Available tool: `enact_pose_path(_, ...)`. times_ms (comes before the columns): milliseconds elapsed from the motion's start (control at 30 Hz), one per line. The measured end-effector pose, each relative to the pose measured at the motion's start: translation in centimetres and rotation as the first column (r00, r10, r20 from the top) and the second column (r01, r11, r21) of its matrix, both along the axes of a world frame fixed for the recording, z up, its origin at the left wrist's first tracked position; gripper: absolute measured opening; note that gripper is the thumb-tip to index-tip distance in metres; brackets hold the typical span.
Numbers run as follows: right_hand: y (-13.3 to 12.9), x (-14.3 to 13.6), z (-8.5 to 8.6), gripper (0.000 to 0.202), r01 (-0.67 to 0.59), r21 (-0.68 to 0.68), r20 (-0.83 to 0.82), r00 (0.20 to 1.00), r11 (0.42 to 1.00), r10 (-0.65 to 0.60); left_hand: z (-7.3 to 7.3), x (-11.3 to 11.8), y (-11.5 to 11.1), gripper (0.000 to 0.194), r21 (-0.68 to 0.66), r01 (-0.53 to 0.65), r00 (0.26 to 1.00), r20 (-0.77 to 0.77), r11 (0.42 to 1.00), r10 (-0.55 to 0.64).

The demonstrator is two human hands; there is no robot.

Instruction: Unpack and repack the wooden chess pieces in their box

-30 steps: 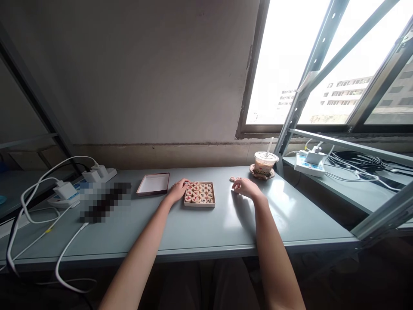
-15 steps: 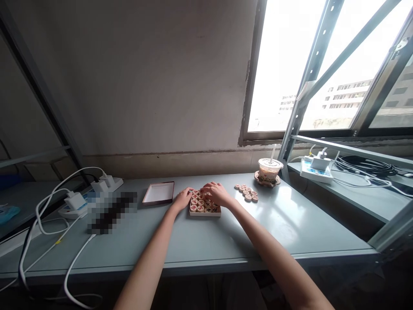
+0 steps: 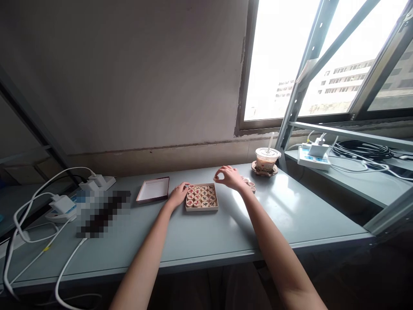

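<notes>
The right hand [image 3: 229,177] is raised above the surface [image 3: 193,237], past the far right corner of the open box [image 3: 202,209], with thumb and index finger pinched on one round piece [image 3: 215,179]. The marking on this piece cannot be read. The left hand [image 3: 178,195] is positioned at the left wall of the box, fingertips at the rim; whether it grips the wall cannot be told. The box contains round pieces in rows, red-marked at left, black-marked at right. Loose pieces [image 3: 252,188] lie on the surface beyond the right forearm, partly hidden. The lid [image 3: 152,190] lies left of the left hand; a lidded cup [image 3: 266,160] stands at the far right.
</notes>
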State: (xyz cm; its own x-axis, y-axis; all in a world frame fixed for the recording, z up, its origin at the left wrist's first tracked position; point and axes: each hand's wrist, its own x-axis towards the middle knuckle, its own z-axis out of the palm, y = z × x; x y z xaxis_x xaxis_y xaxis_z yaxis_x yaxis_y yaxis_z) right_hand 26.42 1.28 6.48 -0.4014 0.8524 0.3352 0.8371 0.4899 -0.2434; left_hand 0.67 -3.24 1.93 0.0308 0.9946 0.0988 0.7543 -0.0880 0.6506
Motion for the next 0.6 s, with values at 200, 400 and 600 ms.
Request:
enact_pose_path(200,0.4,2.3,-0.7,0.034,0.258,-0.014,0.047,0.965,0.966,-0.257,0.2,0.1,-0.2,0.034,-0.008,-0.009,1.000,0.006,1.000,0.009)
enact_pose_path(400,-2.5,-3.6,-0.8,0.034,-0.408,-0.095,-0.040,0.913,0.908,0.406,0.0,0.1,-0.1,0.033,0.028,0.007,1.000,0.000,1.000,-0.007)
enact_pose_path(600,-4.2,-6.3,-1.7,0.037,-0.392,-0.032,0.057,0.918,0.919,0.393,-0.2,0.0,0.0,0.033,0.034,0.004,1.000,-0.009,0.999,-0.003)
